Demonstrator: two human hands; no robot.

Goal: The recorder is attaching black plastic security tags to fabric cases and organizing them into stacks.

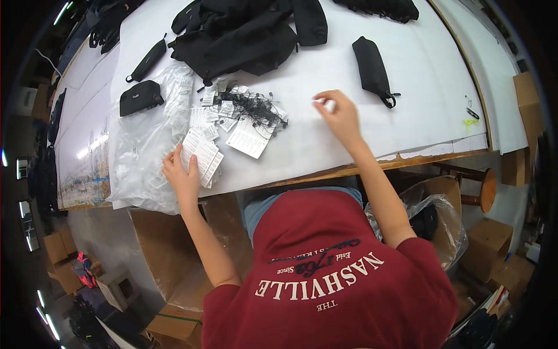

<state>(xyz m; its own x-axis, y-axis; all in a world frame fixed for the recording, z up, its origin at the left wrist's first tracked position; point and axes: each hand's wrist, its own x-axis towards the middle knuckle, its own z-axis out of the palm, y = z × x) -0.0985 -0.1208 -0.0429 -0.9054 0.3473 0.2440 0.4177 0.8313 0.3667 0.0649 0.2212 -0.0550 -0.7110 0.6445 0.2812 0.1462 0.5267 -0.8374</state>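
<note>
My left hand rests at the left edge of a fanned stack of white printed tags, its fingers apart and thumb on the cards. Beneath and beside it lies a clear plastic bag. My right hand is raised over the white table, its thumb and fingertips pinched together; a small white bit shows there, too small to name. Between the hands is a tangle of black tag strings with several white tags around it. One larger printed card lies just below the tangle.
Black garments are heaped at the far side. A black pouch sits on the plastic bag, another long pouch beyond it, and a third pouch at right. Small snips lie near the right edge. An open carton stands below.
</note>
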